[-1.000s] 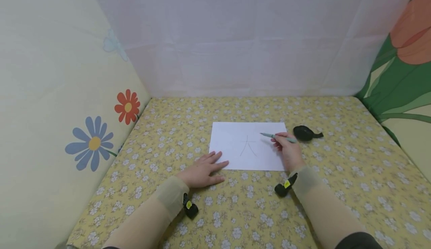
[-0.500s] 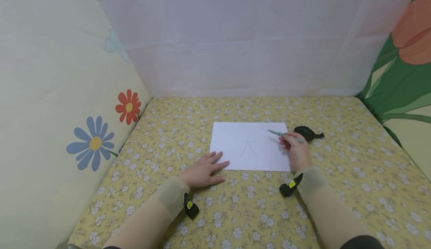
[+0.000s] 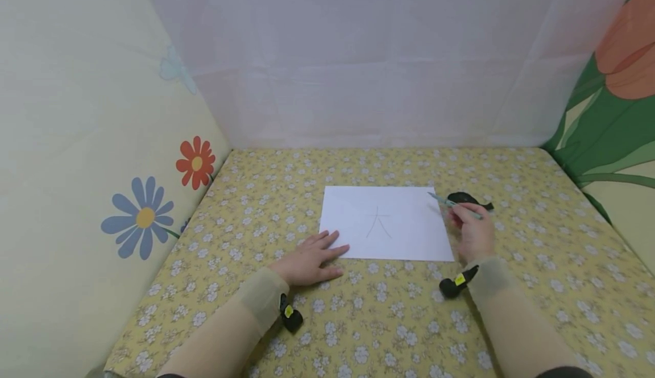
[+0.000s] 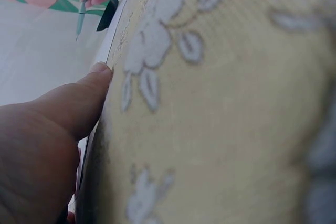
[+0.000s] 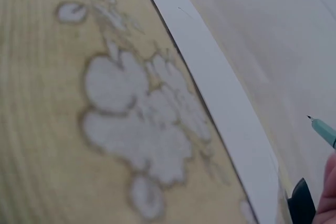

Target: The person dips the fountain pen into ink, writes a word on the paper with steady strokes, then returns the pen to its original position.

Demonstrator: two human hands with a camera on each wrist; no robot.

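Observation:
A white sheet of paper (image 3: 414, 236) lies on the table, with a few thin strokes (image 3: 377, 219) near its middle: a short bar crossed by an upright, and two legs spreading below. My left hand (image 3: 309, 260) rests spread out at the lower left corner, fingertips on the sheet and thumb beside it on the cloth. In my right hand (image 3: 477, 233) I hold a pale green pen (image 3: 441, 199) between thumb and fingers, at the sheet's right edge. Its bare dark tip points left and shows raised in the right wrist view. Behind that hand sits a black rounded object (image 3: 460, 196) with a narrow tail.
A yellow cloth (image 3: 276, 196) with white flowers covers the table. At the back hangs a plain pale sheet (image 3: 378, 71). Painted flowers stand on the left wall (image 3: 102, 111), with a large tulip (image 3: 631, 54) on the right one. Each wrist wears a band with a small black camera.
My right hand has moved right with the pen, from over the sheet to its right edge, and now partly overlaps the black object. My left hand and the strokes look the same.

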